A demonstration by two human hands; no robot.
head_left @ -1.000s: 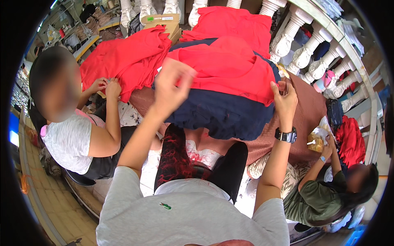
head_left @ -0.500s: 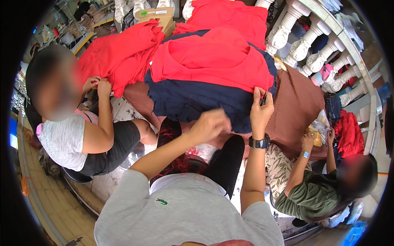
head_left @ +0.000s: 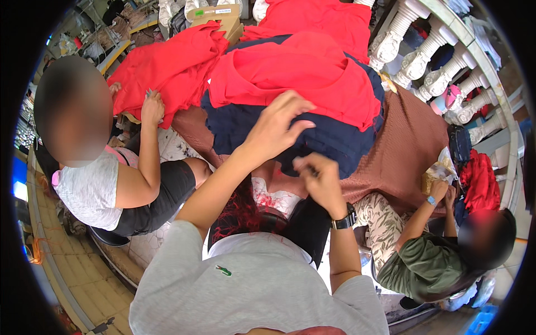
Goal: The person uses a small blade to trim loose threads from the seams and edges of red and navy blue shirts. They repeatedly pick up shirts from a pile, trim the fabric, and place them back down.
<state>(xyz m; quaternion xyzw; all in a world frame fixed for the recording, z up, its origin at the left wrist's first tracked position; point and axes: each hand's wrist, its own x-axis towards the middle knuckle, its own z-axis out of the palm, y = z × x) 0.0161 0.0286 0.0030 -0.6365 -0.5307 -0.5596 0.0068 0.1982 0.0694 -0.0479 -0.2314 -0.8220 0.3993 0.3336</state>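
Observation:
My left hand [head_left: 280, 124] hovers over the front of the garment pile with its thumb and fingers apart, holding nothing I can see. Lower and to the right, my right hand [head_left: 322, 183] is curled and a little blurred. A small dark tool [head_left: 313, 171], its kind not clear, shows between its fingers. In front of both hands lies a red garment [head_left: 290, 78] with a wide neckline, spread over dark navy garments [head_left: 231, 125]. The navy cloth hangs over the near edge.
Brown cloth [head_left: 402, 151] covers the table. A person on the left handles red fabric [head_left: 167, 67]; one on the right holds a clear bag [head_left: 441, 173]. Cardboard boxes [head_left: 218, 22] and white balusters [head_left: 413, 64] stand behind. Red thread scraps [head_left: 245, 209] lie around my lap.
My left hand has risen and opened over the garments. My right hand has come away from the red garment's right edge, down and toward me. The left person's hands have parted.

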